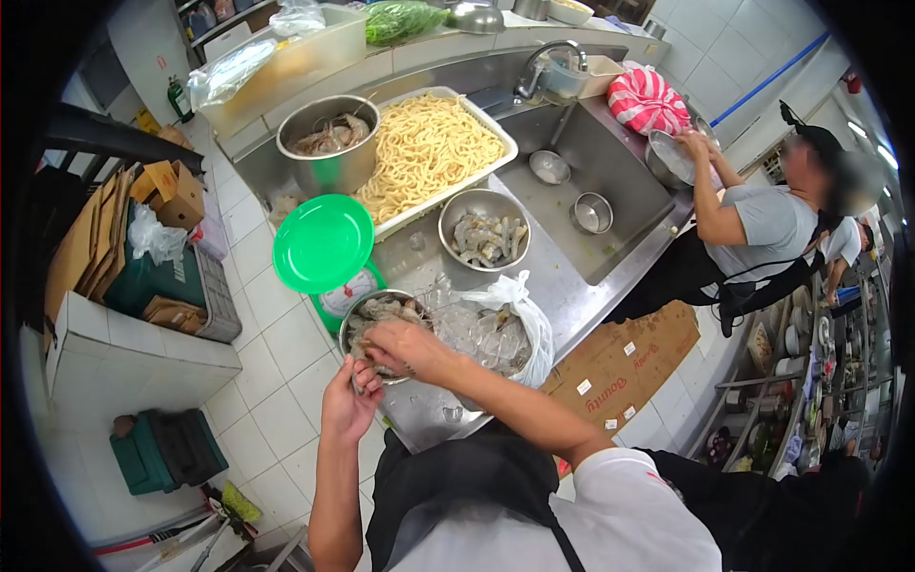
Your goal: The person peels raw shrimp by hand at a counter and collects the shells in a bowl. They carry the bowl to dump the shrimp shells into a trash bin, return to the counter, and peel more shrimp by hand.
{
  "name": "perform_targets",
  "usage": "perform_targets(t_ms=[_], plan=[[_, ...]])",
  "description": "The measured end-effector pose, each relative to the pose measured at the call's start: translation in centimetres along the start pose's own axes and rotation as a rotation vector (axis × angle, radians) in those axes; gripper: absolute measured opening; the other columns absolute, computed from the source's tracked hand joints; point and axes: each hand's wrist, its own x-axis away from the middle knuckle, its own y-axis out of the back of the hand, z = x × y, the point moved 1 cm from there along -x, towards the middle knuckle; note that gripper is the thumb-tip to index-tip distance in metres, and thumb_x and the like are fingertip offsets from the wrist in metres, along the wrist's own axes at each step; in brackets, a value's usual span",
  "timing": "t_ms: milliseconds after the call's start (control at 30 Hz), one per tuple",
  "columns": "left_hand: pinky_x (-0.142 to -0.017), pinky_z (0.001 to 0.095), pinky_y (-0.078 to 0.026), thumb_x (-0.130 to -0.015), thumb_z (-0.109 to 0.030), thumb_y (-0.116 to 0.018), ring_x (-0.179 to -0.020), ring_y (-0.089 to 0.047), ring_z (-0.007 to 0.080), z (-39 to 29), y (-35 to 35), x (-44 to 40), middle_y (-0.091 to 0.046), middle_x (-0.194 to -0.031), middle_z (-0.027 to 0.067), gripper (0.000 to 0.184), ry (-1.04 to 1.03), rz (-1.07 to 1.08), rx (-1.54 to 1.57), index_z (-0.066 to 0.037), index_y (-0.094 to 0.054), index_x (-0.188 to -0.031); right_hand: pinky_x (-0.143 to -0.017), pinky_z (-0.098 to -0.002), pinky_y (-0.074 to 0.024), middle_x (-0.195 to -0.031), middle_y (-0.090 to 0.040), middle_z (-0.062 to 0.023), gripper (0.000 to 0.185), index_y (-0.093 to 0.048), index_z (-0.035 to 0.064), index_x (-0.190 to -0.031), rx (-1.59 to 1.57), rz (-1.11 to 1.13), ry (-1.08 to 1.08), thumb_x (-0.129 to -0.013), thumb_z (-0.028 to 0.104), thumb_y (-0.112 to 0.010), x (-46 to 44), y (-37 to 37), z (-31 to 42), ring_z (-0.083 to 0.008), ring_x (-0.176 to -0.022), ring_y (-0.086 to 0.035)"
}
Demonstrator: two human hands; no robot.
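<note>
The left hand and right hand pinch a shrimp between them at the steel bowl's near edge, likely so anything dropped lands inside. An ice bag sits just right, presumably for chilling.

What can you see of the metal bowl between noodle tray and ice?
The metal bowl is round, silver-grey and shiny, steel by its look, with a thin rim and smooth inner wall. It sits upright on the metal counter, between the noodle tray and the ice. Greyish shrimp lie inside against its wall; neither left hand nor right hand touches it. Underside hidden.
</note>
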Motion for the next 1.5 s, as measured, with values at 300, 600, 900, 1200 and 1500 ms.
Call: perform_targets(t_ms=[300,600,900,1200,1500], plan=[[-0.059,0.0250,-0.033,-0.099,-0.035,-0.038,-0.062,-0.040,0.0093,-1.2,0.5,1.5,-0.041,-0.064,-0.0058,0.030,0.052,0.166,-0.041,-0.016,-0.042,-0.077,-0.076,-0.0403,-0.0491,-0.088,-0.063,-0.0169,0.018,-0.060,0.0009,-0.096,0.064,-0.076,-0.187,-0.080,0.008,-0.062,-0.2,2.8,-1.9,-0.0349,-0.083,-0.061],[-0.059,0.0244,-0.039,-0.101,-0.026,-0.037,-0.065,-0.045,0.0080,-2.6,0.3,1.6,-0.050,-0.070,-0.0018,0.031,-0.225,-0.176,-0.822,-0.002,-0.054,-0.091,-0.079,-0.0403,-0.0467,-0.097,-0.061,-0.0149,0.028,-0.062,0.0038,-0.106,0.278,0.071,-0.236,-0.080,0.014,-0.067,-0.2,4.0,0.3,-0.0328,-0.091,-0.058],[-0.059,0.0242,-0.044,-0.092,-0.013,-0.056,-0.063,-0.052,0.0075,-2.9,-0.6,1.1,-0.060,-0.070,0.0021,0.019,-0.381,-0.207,-1.036,0.004,-0.061,-0.086,-0.073,-0.0350,-0.0491,-0.094,-0.062,-0.0087,0.024,-0.066,0.0061,-0.099,0.135,0.044,0.029,-0.077,0.014,-0.069,-0.8,2.6,3.2,-0.0259,-0.085,-0.059],[-0.062,0.0238,-0.047,-0.088,-0.013,-0.061,-0.067,-0.057,0.0077,-2.8,-1.5,2.0,-0.064,-0.073,0.0052,0.022,-0.431,-0.188,-1.039,0.007,-0.063,-0.096,-0.071,-0.0363,-0.0480,-0.082,-0.063,-0.0096,0.020,-0.064,0.0003,-0.093,0.141,0.082,0.083,-0.076,0.010,-0.065,-1.4,1.8,3.0,-0.0261,-0.081,-0.058],[-0.062,0.0241,-0.047,-0.087,-0.012,-0.061,-0.067,-0.058,0.0082,-2.6,-1.8,2.5,-0.065,-0.074,0.0061,0.022,-0.469,-0.184,-1.021,0.007,-0.064,-0.096,-0.070,-0.0358,-0.0478,-0.083,-0.065,-0.0130,0.023,-0.064,-0.0029,-0.096,-0.027,0.136,-0.024,-0.074,0.003,-0.066,-1.0,1.7,2.0,-0.0274,-0.078,-0.060]])
